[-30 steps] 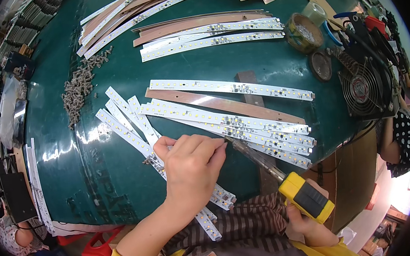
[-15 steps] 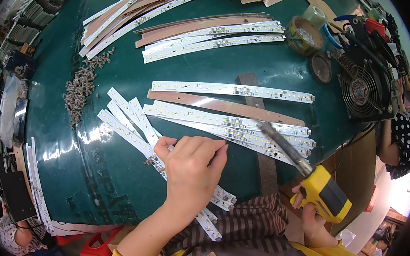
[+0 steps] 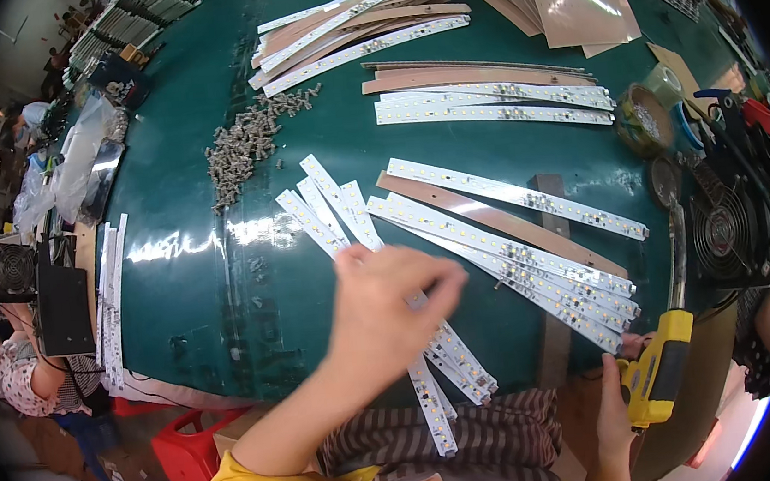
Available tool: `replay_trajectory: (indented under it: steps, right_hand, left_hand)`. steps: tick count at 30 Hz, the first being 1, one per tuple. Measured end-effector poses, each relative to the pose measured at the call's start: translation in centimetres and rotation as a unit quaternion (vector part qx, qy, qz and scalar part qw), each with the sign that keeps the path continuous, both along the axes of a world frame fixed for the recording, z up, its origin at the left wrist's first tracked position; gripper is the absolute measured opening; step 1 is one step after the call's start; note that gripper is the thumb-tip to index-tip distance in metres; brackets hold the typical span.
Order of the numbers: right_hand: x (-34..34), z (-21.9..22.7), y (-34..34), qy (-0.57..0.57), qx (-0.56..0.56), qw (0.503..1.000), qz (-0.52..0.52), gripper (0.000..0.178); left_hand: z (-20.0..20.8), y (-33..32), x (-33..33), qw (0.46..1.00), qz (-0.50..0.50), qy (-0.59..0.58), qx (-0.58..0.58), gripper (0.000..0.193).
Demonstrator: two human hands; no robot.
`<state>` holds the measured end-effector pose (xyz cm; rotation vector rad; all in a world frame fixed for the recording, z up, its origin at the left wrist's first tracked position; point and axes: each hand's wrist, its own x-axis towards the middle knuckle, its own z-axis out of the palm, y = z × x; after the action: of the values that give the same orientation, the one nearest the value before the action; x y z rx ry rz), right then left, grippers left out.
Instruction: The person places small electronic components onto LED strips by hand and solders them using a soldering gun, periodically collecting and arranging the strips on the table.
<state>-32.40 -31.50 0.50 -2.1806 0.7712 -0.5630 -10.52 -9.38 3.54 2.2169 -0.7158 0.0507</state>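
Observation:
My left hand (image 3: pixel 395 300) hovers over a crossed pile of white LED strips (image 3: pixel 345 209). Its fingers are curled together and slightly smeared. Whatever they pinch, if anything, is hidden. At the lower right my right hand (image 3: pixel 613 409) grips a yellow-and-black soldering gun (image 3: pixel 662 371), whose metal barrel points up, apart from the strips. Between the hands lies a fanned stack of LED strips (image 3: pixel 535 258), with a brown strip (image 3: pixel 465 209) just beyond it. These rest across a dark bar (image 3: pixel 555 317).
Small metal parts lie heaped (image 3: pixel 250 142) at the far left of the green table (image 3: pixel 188 315). More LED strips (image 3: pixel 493 114) and brown boards (image 3: pixel 575 0) are farther back. A tape roll (image 3: pixel 644 118) and a fan (image 3: pixel 723 240) stand at right. A red stool (image 3: pixel 183 455) is below.
The view has turned, shifting the scene rightward. The soldering gun has swung away from the fanned strips, its barrel now nearly upright. My left hand remains over the crossed strips.

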Motion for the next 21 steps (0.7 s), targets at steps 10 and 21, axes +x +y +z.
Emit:
replay_trajectory:
  steps: [10,21]
  right_hand:
    - [1.6,0.1,0.9,0.009,0.113,0.992,0.064,0.053]
    - [6.0,-2.7,5.7,-0.076,0.253,0.957,0.124,0.058]
  left_hand:
    - [-1.6,9.3,12.5,0.948,0.311,-0.045,0.039,0.02]
    - [-2.7,8.4,11.2,0.939,0.261,-0.167,0.15,0.011]
